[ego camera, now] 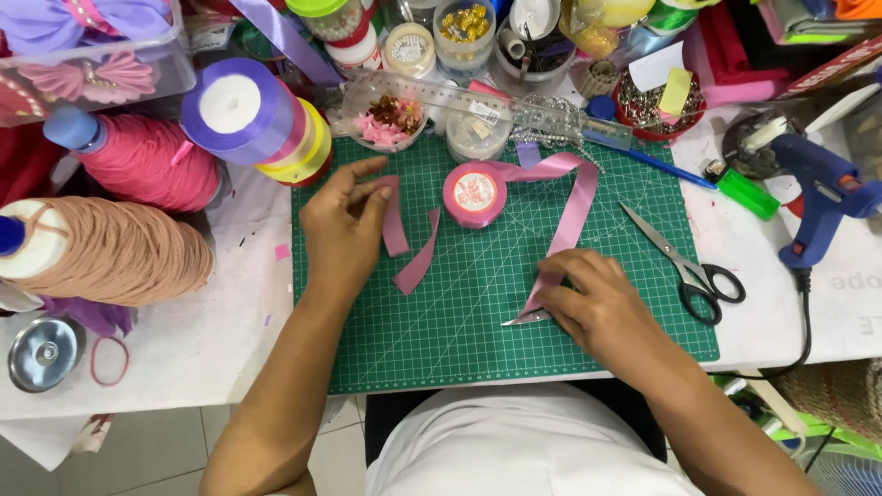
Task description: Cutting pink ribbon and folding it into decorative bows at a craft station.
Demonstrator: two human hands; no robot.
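**Both hands low, fingers bent**

My left hand point(344, 225) lies palm down at the left, farther out, thumb and forefinger pinched together. My right hand point(597, 298) sits nearer, fingers curled inward, pressing down. Both forearms angle in from the near edge.

Open green mat point(441, 340) near and centre, between left hand point(344, 230) and right hand point(597, 303). Far edge walled by ribbon spools point(266, 119), jars point(464, 37) and ruler point(487, 106). Right blocked by scissors point(689, 266) and glue gun point(822, 193); left by thread cones point(129, 248).

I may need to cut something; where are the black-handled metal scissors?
The black-handled metal scissors lie on the right edge of the green cutting mat, just right of the right hand, near the blue glue gun.
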